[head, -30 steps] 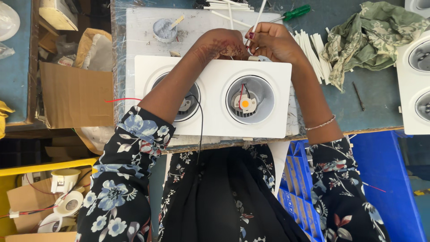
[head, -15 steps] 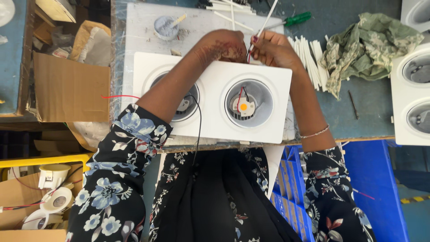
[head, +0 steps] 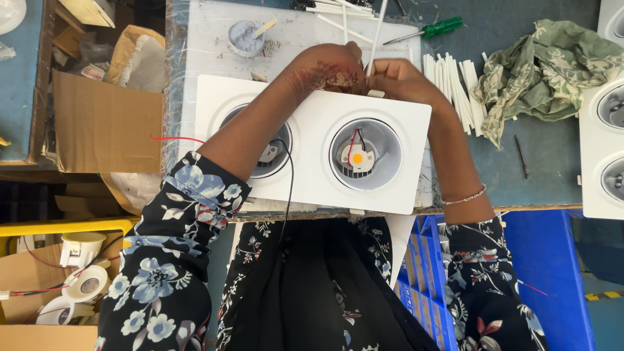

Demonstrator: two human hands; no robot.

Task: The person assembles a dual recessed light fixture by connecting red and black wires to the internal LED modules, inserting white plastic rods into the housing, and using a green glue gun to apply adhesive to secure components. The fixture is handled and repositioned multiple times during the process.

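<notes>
A white double downlight housing (head: 312, 140) lies on the bench edge in front of me. Its right opening (head: 364, 153) shows a small LED module with an orange dot and red and black wires. My forearm partly covers its left opening (head: 270, 156). My left hand (head: 328, 68) and my right hand (head: 403, 78) meet at the housing's far edge. Together they pinch a thin white sleeve tube (head: 375, 29) that stands up from there. A black wire (head: 290, 188) hangs over the housing's front.
A bundle of white tubes (head: 452, 88) lies right of my hands, with a green-handled screwdriver (head: 432, 29) behind it. A crumpled green cloth (head: 552, 65) and another white housing (head: 604, 149) sit at right. A small paste pot (head: 247, 36), cardboard boxes (head: 107, 130) and a blue crate (head: 429, 273) surround the bench.
My view has shifted slightly. Both hands stay at the housing's far edge, working the white tube; the housing has not moved.
</notes>
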